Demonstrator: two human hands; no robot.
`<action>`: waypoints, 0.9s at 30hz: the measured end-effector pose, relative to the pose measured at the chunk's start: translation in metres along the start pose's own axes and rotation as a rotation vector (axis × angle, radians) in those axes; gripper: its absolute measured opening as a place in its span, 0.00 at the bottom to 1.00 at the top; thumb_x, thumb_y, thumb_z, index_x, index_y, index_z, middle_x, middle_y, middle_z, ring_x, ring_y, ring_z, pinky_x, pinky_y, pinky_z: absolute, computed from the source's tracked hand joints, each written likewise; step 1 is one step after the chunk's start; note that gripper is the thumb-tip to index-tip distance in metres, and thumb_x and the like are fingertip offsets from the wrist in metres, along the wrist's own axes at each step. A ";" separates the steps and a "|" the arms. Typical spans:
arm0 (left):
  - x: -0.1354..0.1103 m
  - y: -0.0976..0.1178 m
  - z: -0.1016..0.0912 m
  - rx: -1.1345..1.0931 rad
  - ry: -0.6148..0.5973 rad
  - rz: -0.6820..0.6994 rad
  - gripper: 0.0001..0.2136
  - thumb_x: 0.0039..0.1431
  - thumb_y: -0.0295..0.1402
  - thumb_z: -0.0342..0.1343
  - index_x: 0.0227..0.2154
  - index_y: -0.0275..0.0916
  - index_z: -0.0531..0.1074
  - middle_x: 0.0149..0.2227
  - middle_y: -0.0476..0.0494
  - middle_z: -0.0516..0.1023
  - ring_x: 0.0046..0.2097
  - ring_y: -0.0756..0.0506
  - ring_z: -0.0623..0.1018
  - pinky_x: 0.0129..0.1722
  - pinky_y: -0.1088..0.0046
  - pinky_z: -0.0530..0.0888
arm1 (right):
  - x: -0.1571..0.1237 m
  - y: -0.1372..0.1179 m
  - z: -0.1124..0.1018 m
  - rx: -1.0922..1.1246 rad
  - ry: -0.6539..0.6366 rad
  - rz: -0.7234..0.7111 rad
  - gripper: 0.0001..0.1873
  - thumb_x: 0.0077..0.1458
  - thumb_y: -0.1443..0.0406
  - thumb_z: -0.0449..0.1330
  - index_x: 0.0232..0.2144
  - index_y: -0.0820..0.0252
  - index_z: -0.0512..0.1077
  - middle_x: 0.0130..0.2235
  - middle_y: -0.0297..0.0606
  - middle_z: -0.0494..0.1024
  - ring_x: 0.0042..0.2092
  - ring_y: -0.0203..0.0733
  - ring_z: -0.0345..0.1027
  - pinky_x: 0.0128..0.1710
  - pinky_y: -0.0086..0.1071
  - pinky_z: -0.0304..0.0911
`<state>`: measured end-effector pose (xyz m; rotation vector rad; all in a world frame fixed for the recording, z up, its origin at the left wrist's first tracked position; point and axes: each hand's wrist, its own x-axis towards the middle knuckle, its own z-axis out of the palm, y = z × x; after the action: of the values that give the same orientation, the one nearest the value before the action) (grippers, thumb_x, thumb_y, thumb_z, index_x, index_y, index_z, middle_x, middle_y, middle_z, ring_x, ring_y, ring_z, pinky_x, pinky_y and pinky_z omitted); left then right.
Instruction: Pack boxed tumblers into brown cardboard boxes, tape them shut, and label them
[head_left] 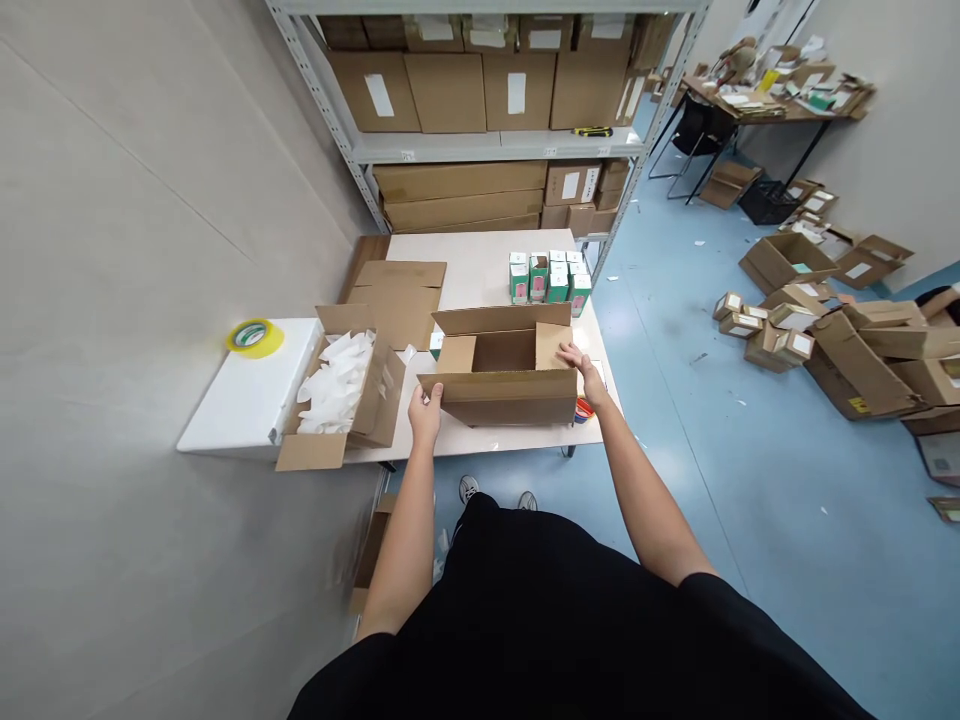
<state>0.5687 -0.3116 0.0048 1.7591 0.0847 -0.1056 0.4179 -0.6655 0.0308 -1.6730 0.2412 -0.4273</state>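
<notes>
An open cardboard box (510, 398) is between my two hands at the front of the white table (480, 243). Its flaps are up or splayed, and the part of its inside that shows looks bare. My left hand (426, 412) grips the left front corner, thumb up along the edge. On the right, my right hand (586, 376) holds the box's side, with its fingers over the right flap. Whether the box rests fully on the table I cannot tell. Behind it stand several small green-and-white cartons (557, 283). Beside my right wrist lies a small red-and-blue round thing (583, 409), partly hidden.
To the left, a cardboard box holds white packing paper (341, 385). Yellow tape (255, 338) lies on a white block (240, 400). A flattened carton (401, 300) is behind. A shelf rack (495, 148) with boxes backs the table; boxes (787, 262) litter the right floor.
</notes>
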 end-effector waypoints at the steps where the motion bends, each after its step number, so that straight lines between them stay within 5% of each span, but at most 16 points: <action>1: 0.001 0.000 0.004 0.019 0.050 0.032 0.18 0.63 0.43 0.64 0.51 0.39 0.76 0.52 0.37 0.80 0.59 0.38 0.77 0.63 0.60 0.71 | -0.001 0.000 -0.001 0.022 -0.013 -0.015 0.40 0.64 0.32 0.45 0.58 0.47 0.78 0.69 0.34 0.70 0.78 0.50 0.42 0.77 0.50 0.38; 6: 0.006 -0.002 0.019 0.156 0.210 0.127 0.31 0.59 0.40 0.68 0.63 0.39 0.67 0.61 0.32 0.73 0.55 0.40 0.78 0.58 0.63 0.75 | -0.005 0.007 0.004 0.019 0.049 -0.012 0.52 0.53 0.39 0.68 0.73 0.46 0.59 0.74 0.40 0.60 0.77 0.55 0.43 0.76 0.52 0.44; 11: 0.010 0.003 0.017 0.417 0.138 0.162 0.41 0.57 0.40 0.69 0.71 0.43 0.57 0.70 0.29 0.62 0.61 0.36 0.76 0.60 0.58 0.74 | -0.008 0.022 0.020 -0.025 0.172 0.052 0.66 0.49 0.43 0.72 0.77 0.45 0.40 0.79 0.42 0.41 0.78 0.58 0.37 0.75 0.55 0.43; 15: 0.029 0.036 0.014 0.722 0.009 0.279 0.52 0.52 0.37 0.72 0.75 0.42 0.48 0.76 0.28 0.49 0.73 0.27 0.61 0.68 0.48 0.65 | -0.011 0.028 0.022 -0.045 0.166 0.066 0.65 0.50 0.43 0.72 0.77 0.47 0.41 0.78 0.48 0.45 0.77 0.60 0.44 0.74 0.57 0.47; 18: 0.055 0.079 0.029 0.898 -0.127 0.462 0.49 0.57 0.35 0.66 0.77 0.43 0.45 0.79 0.34 0.41 0.74 0.27 0.57 0.70 0.47 0.62 | -0.012 0.029 0.020 -0.062 0.155 0.077 0.63 0.50 0.44 0.71 0.77 0.48 0.44 0.77 0.50 0.50 0.76 0.61 0.46 0.72 0.59 0.50; 23: 0.085 0.129 0.062 1.086 -0.331 0.699 0.40 0.64 0.37 0.59 0.76 0.42 0.51 0.76 0.36 0.56 0.76 0.28 0.50 0.73 0.44 0.54 | -0.010 0.029 0.020 -0.076 0.157 0.081 0.63 0.50 0.45 0.71 0.77 0.47 0.43 0.76 0.51 0.51 0.75 0.62 0.48 0.70 0.61 0.54; 27: 0.070 0.109 0.062 1.119 -0.380 0.693 0.30 0.70 0.46 0.52 0.71 0.43 0.64 0.67 0.35 0.71 0.70 0.31 0.64 0.73 0.45 0.52 | -0.009 0.027 0.021 -0.074 0.150 0.091 0.65 0.50 0.48 0.71 0.78 0.47 0.39 0.76 0.52 0.51 0.75 0.61 0.50 0.69 0.60 0.55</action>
<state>0.6490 -0.3933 0.0915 2.7201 -1.0338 0.0391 0.4214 -0.6467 0.0004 -1.6966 0.4473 -0.4813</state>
